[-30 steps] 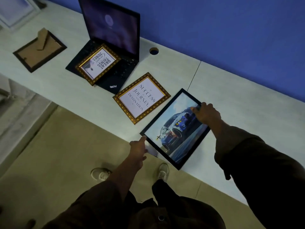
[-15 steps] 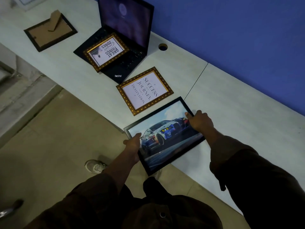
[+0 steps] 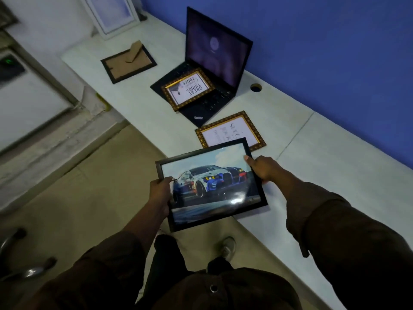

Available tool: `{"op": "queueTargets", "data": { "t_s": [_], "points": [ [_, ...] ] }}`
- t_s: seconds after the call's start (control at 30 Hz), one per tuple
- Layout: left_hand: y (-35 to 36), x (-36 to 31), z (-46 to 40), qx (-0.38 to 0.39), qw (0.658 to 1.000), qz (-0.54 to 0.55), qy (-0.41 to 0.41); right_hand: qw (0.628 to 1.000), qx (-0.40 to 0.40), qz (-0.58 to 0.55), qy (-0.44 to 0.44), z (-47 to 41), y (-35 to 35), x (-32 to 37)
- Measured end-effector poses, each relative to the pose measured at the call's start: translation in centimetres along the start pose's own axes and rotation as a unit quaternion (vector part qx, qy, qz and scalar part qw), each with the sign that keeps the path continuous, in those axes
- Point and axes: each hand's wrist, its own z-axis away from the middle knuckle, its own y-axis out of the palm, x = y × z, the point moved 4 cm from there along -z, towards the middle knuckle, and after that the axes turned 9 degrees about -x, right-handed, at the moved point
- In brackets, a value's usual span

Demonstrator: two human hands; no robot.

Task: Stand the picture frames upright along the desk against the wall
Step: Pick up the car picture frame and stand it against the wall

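A black-framed car picture (image 3: pixel 210 184) is lifted off the desk and tilted toward me over the desk's front edge. My left hand (image 3: pixel 159 194) grips its left side and my right hand (image 3: pixel 262 168) holds its right side. Behind it a gold-framed text picture (image 3: pixel 232 130) lies flat on the white desk (image 3: pixel 335 166), partly hidden by the car picture. Another gold frame (image 3: pixel 188 88) rests on the laptop keyboard. A black frame (image 3: pixel 128 63) lies face down with its cardboard stand up. A white frame (image 3: pixel 111 14) leans at the desk's far end.
An open black laptop (image 3: pixel 214 63) sits against the blue wall (image 3: pixel 324 52). A round cable hole (image 3: pixel 256 87) is beside it. White cabinets (image 3: pixel 26 97) stand left of the desk. My shoes and the tan floor (image 3: pixel 89 186) are below.
The car picture has been picked up from the desk with both hands and drawn toward me, turning level with my view. My left hand went from its corner to gripping its left side.
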Motion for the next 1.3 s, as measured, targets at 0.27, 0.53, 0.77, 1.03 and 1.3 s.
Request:
{"op": "queueTargets", "data": {
  "t_s": [0.27,0.53,0.77,1.03,1.3],
  "points": [
    [-8.0,-8.6,-4.9,-0.028,0.99,0.102,0.094,0.995,-0.054,-0.009,-0.086,-0.8,-1.6,14.6],
    [-15.2,-20.2,-12.5,0.007,0.976,0.147,0.163,0.984,-0.11,-0.04,-0.134,-3.5,-1.3,29.5],
    [-19.8,-31.5,-19.9,0.055,0.968,0.132,0.208,0.98,-0.145,-0.069,-0.116,-7.3,-2.0,40.6],
    [-19.6,-44.4,-24.4,0.106,0.949,0.112,0.274,0.97,-0.202,-0.08,-0.107,-10.6,-7.5,50.2],
    [-14.9,-56.2,-29.1,0.152,0.929,0.094,0.324,0.953,-0.259,-0.12,-0.097,-17.1,-13.8,56.0]
  ]
}}
